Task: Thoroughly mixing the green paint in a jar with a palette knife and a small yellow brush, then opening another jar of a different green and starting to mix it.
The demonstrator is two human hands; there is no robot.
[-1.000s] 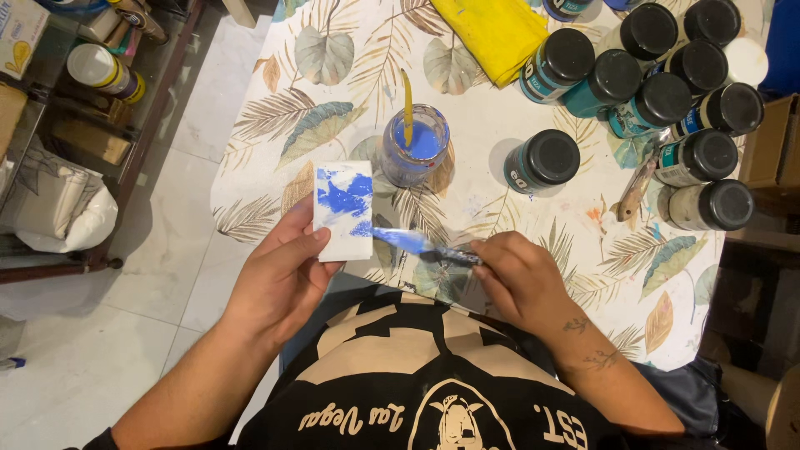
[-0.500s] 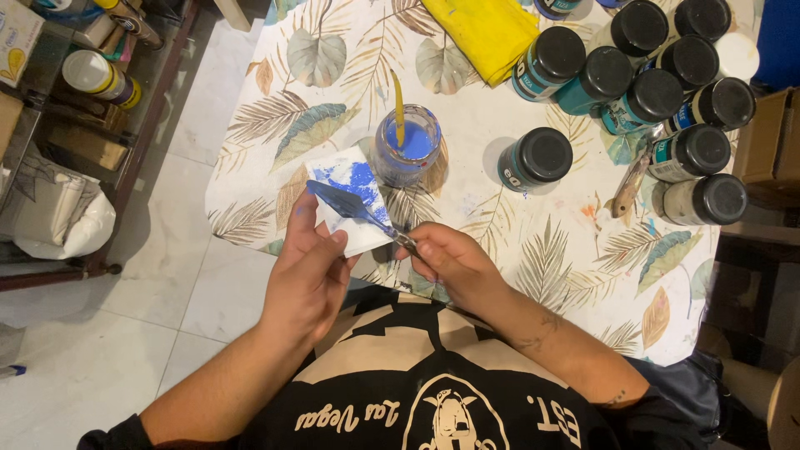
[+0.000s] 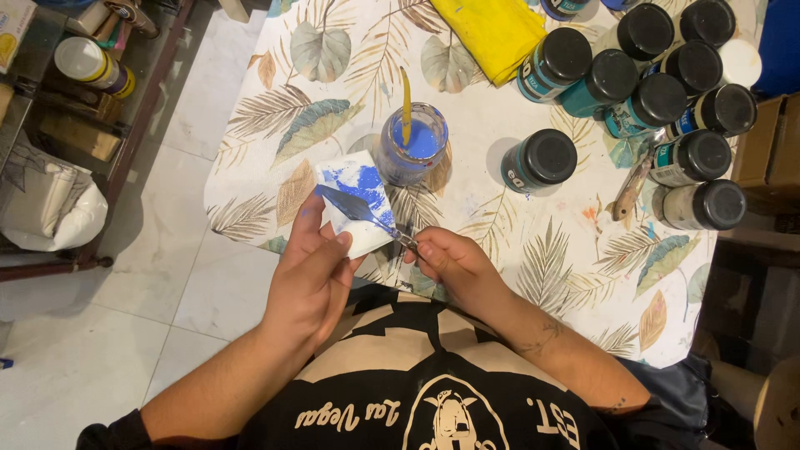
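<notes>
Metal palette knife (image 3: 357,208) (paint-smeared white tile (image 3: 358,204))

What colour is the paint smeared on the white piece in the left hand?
Blue, on the white piece; head view shows it.

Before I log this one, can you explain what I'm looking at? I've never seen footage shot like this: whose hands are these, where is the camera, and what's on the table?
The camera sits on a person's head and looks straight down, so both hands are the wearer's own. The left hand holds a small white paper smeared with blue paint. The right hand grips a palette knife, its blade lying on that paper. In front is a table with a leaf-patterned cover. On it stand an open jar of blue paint with a yellow stick in it, a cluster of black-lidded paint jars and a yellow cloth.
</notes>
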